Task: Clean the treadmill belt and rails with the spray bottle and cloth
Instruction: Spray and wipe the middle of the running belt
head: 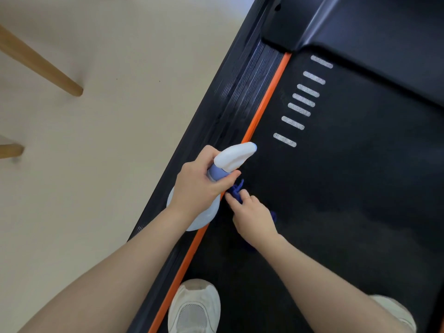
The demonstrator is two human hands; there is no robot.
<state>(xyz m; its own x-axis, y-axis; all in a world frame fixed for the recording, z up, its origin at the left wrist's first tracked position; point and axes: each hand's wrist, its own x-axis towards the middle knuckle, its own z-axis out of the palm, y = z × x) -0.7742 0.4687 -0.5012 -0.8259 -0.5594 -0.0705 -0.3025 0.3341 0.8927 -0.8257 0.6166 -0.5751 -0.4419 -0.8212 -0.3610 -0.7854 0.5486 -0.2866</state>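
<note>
With the spray bottle gripped by the neck in the left hand over the orange-edged rail and the blue cloth pinched in the right hand on the belt, the nozzle is best aimed ahead and the cloth pressed flat.

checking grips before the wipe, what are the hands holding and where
Left hand grips the spray bottle round its neck; right hand holds the blue cloth, bunched under its fingers.

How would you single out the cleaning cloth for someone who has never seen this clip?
Find the treadmill belt and its orange stripe. Beside the stripe, the right hand presses the cloth, next to the white spray bottle. It is the only dark blue, bunched fabric.
</note>
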